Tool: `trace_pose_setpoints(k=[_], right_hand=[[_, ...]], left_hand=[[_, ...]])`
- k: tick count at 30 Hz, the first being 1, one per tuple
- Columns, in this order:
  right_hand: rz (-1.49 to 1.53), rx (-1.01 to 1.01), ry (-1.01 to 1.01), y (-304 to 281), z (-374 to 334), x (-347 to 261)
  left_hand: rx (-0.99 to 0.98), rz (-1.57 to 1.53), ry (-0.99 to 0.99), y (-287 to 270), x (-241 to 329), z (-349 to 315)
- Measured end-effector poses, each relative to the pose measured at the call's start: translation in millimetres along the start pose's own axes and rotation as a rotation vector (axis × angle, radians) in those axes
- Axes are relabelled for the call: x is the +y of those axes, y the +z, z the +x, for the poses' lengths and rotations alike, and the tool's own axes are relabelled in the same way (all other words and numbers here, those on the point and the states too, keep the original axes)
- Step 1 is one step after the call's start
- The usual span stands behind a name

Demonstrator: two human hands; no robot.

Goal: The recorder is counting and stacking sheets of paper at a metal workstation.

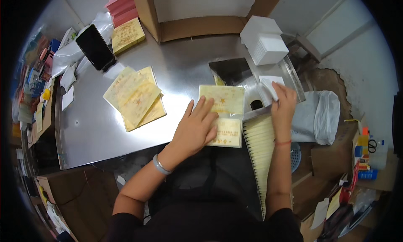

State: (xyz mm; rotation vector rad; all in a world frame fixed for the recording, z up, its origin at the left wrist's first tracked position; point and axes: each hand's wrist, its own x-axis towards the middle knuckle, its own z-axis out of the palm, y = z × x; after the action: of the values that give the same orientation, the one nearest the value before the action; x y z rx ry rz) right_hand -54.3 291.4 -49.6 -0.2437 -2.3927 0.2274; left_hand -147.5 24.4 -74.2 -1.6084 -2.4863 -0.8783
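My left hand point(195, 126) lies with its fingers spread over an open yellow booklet point(226, 95) with gold print, near the table's front edge. The booklet's lower half reaches toward me. At the right, my right hand point(284, 100) pinches a thin sheaf of white cards point(268, 87) above a shallow metal tray point(289, 72). Several yellow printed covers point(136, 99) overlap in a loose pile to the left. Beside the booklet, a long row of cream folded pieces point(256, 158) runs toward me.
White card stacks point(264, 40) stand at the far right. A dark flat plate point(231, 71) lies behind the booklet. A phone point(95, 48) leans at the left, near a yellow stack point(127, 35) and pink stacks point(121, 9). A cardboard box point(201, 30) stands behind; a grey plastic bag point(317, 116) is at right.
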Motion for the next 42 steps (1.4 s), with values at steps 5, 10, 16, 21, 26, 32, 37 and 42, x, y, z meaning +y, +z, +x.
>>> trace_pose_setpoints(k=[5, 10, 16, 21, 26, 32, 37, 42], right_hand=[[0.199, -0.240, -0.344, 6, -52, -127], [0.027, -0.417, -0.140, 48, 2, -91], [-0.135, -0.561, 0.065, 68, 43, -69], [0.104, 0.135, 0.099, 20, 12, -56], [-0.210, -0.027, 0.114, 28, -8, -26], [0.005, -0.046, 0.284, 23, -9, -16], [0.021, -0.067, 0.135, 10, -3, 6], [0.102, -0.034, 0.095, -4, -3, -46]], left_hand=[[-0.123, 0.010, -0.169, -21, -11, 9], [0.096, -0.152, 0.048, 11, 18, 17], [-0.046, -0.292, -0.278, -52, 3, -10], [-0.118, 0.442, -0.488, -76, -62, -59], [0.372, 0.155, -0.595, -81, -80, -44], [0.193, 0.398, -0.612, -86, -87, -55], [0.104, -0.073, -0.142, -38, -8, 6], [0.046, 0.051, -0.120, 7, -11, 2]])
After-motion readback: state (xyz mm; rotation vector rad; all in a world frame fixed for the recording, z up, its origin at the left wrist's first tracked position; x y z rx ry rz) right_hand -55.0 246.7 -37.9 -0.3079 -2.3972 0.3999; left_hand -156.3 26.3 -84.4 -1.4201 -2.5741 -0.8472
